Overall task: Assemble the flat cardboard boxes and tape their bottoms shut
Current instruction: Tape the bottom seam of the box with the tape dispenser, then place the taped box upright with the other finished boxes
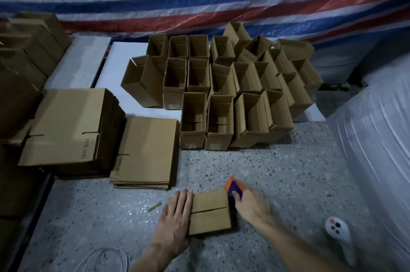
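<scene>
A small cardboard box (pixel 210 213) stands bottom up on the speckled floor in front of me, its two flaps folded shut with a seam across the middle. My left hand (pixel 175 216) lies flat on the box's left side, fingers straight. At the box's right edge my right hand (pixel 250 205) grips an orange and blue tape dispenser (pixel 235 187); the hand is blurred by motion.
Several assembled open boxes (pixel 221 94) stand in rows ahead. Two stacks of flat boxes (pixel 73 129) lie to the left, one lower stack (pixel 146 151) nearer me. White wrapped bundles (pixel 377 138) fill the right. A white slipper (pixel 339 230) and a cable (pixel 104 258) lie near me.
</scene>
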A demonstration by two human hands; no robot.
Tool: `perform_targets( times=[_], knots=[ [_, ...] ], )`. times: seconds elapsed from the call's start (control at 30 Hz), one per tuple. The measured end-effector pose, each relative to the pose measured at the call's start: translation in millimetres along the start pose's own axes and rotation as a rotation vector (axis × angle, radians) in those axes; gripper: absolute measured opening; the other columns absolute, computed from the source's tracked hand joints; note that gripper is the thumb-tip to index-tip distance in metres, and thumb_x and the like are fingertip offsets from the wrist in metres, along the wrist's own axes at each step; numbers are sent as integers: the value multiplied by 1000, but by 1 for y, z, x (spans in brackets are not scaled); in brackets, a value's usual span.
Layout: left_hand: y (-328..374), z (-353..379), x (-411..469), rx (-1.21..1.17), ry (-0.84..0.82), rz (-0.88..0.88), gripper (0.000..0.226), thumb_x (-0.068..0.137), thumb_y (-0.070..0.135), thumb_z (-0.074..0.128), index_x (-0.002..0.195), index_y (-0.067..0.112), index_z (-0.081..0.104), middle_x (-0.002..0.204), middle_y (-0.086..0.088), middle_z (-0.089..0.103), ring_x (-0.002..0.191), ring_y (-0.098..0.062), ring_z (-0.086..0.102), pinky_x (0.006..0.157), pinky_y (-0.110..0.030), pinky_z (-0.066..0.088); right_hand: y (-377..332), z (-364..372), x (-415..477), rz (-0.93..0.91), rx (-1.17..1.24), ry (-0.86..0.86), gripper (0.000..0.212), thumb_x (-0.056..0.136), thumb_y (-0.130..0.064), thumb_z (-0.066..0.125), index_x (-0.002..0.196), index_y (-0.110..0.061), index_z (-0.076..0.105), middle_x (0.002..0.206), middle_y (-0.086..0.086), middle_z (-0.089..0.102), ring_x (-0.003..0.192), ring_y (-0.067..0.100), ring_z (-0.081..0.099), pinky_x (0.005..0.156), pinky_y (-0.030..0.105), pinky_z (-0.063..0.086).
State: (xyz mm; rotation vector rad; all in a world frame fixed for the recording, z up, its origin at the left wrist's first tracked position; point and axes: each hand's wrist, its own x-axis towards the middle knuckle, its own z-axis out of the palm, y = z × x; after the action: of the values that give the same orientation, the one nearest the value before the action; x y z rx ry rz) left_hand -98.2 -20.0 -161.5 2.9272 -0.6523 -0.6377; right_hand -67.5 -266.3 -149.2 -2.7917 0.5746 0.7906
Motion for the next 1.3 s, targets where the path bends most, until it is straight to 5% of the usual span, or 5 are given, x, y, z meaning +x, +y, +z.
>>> perform_targets(
  times=[0.23, 0.63, 0.9, 1.0, 1.3],
  knots=[
    [1, -2, -1, -17, -14, 12, 108, 88, 50, 50, 143, 14, -37, 166, -4, -18, 153, -27, -16, 126, -42, 0, 49, 62, -23, 161, 265, -4, 44, 82, -64, 64, 102, -26, 73, 85, 4, 73, 77, 24, 69, 75, 38, 58],
    [-6, -1, 2, -154, -70, 2, 119, 72, 67, 45, 143, 19, -37, 163, 6, -25, 150, -19, -26, 122, -36, -10, -52, 26, -25, 144, 938, -198, 70, 101, -60, 33, 154, -13, 35, 158, 9, 37, 146, 27, 34, 118, 35, 26],
    [-2, -9, 4, -1374, 294, -628, 99, 76, 53, 77, 155, 22, 28, 160, 3, 26, 146, -14, 25, 123, -41, 21, -61, 30, -28, 257, 951, -69, 58, 98, -59, 47, 139, -18, 54, 140, 14, 57, 127, 32, 53, 104, 35, 39],
    [-9, -12, 4, -1660, 90, -1071, 83, 78, 51, 80, 137, -3, 54, 138, -23, 56, 125, -33, 56, 109, -47, 43, -57, 27, -27, 248, 1016, -81, 47, 97, -53, 54, 128, -18, 62, 130, 11, 63, 120, 30, 57, 99, 34, 42],
    [-13, -73, 15, -1841, -362, -1038, 86, 57, 70, 78, 113, 6, 63, 114, -25, 63, 102, -43, 63, 67, -58, 58, -28, -1, -21, 121, 1223, 23, 22, 98, -13, 53, 94, -27, 69, 104, -6, 66, 93, 4, 57, 73, 24, 40]
  ],
)
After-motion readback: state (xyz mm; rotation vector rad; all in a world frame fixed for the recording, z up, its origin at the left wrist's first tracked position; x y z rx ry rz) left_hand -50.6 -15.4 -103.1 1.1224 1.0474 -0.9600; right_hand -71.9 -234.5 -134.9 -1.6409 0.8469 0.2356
